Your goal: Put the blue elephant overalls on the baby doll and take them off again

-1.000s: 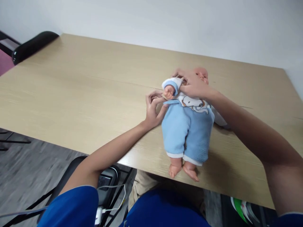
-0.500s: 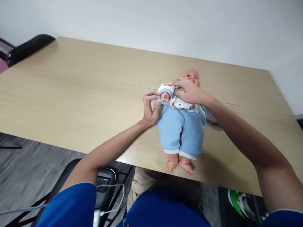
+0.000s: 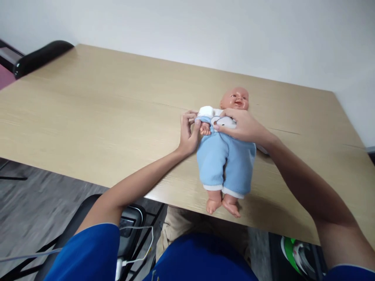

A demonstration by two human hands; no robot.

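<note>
A baby doll [image 3: 236, 97] lies face up on the table, its head away from me and its feet near the front edge. It wears pale blue fleece trousers [image 3: 212, 162] and a white top [image 3: 227, 122] with an animal print. My left hand [image 3: 190, 130] pinches the blue cuff of the doll's sleeve [image 3: 206, 111] at the wrist, and the doll's small hand [image 3: 205, 129] pokes out below it. Across the doll's chest, my right hand [image 3: 244, 124] grips the front of the top between thumb and fingers. The doll's other arm is mostly hidden behind my right hand.
The wooden table [image 3: 117, 117] reaches back to a white wall. A black chair back [image 3: 43, 56] stands at the far left. Below the front edge are a black chair with a device and white cable [image 3: 152, 238], and a dark container with green and white items [image 3: 293, 253].
The blue cuff has slid up off the doll's hand, which now shows below it. My right hand has moved down from the sleeve and shoulder to the chest, uncovering the doll's face.
</note>
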